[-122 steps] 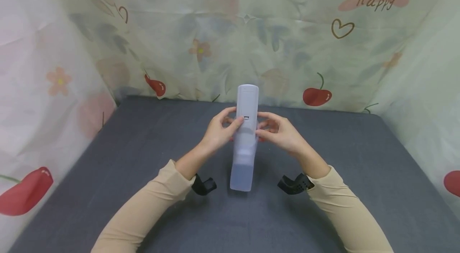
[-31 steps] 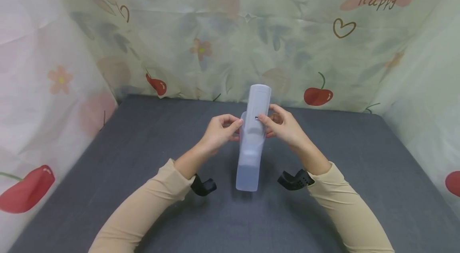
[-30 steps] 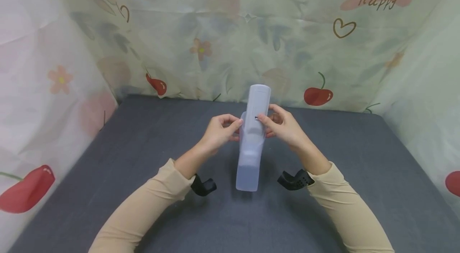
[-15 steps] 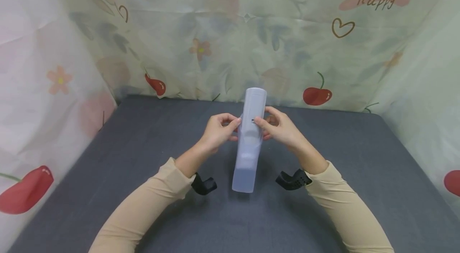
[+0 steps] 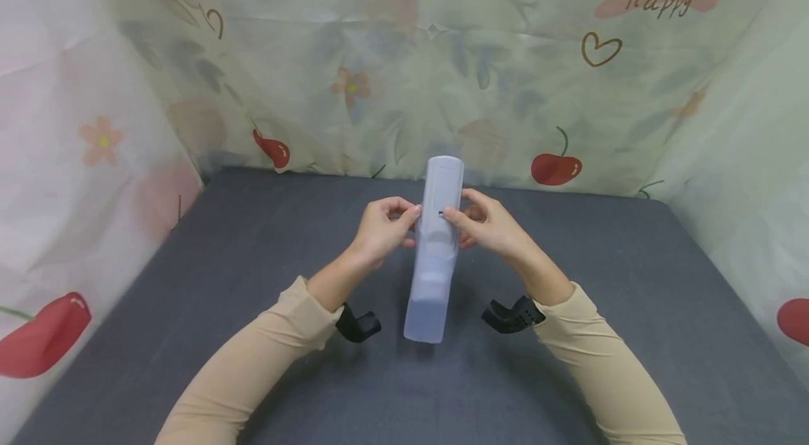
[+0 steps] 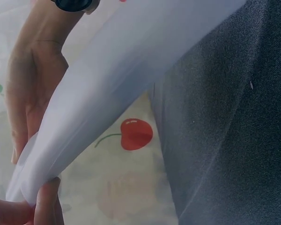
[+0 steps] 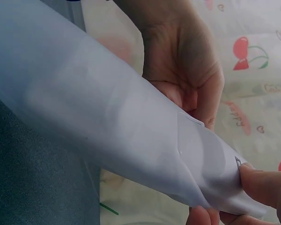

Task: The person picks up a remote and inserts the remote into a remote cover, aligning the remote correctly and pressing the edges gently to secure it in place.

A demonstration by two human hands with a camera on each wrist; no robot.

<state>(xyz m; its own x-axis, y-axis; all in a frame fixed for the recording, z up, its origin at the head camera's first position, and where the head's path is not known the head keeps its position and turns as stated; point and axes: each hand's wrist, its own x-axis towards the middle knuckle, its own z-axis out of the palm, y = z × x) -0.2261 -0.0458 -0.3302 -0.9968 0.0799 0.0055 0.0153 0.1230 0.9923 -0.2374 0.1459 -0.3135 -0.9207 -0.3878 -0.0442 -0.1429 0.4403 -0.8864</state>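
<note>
A pale remote control (image 5: 445, 182), back side up with a small latch slot, sits partly in a translucent, soft-looking sleeve (image 5: 427, 311). Both tilt above the table, the sleeve's hollow end toward the person. My left hand (image 5: 381, 231) pinches the sleeve's edge on the left with thumb and fingers. On the other side my right hand (image 5: 496, 227) grips the remote, thumb pressed beside the latch slot and fingers behind. In the right wrist view the sleeve's lip (image 7: 191, 180) runs across the remote (image 7: 213, 161) below the right thumb (image 7: 262, 183). The remote's front is hidden.
Dark grey cloth covers the table (image 5: 303, 389). A printed curtain (image 5: 404, 80) with cherries and flowers hangs behind and on both sides. Black wrist mounts (image 5: 359, 324) stick out from both beige sleeves.
Earlier the left thumb lay on the remote's back; now the right thumb does, and the left hand pinches the sleeve. Over the last second, remote and sleeve shifted slightly left and toward the person.
</note>
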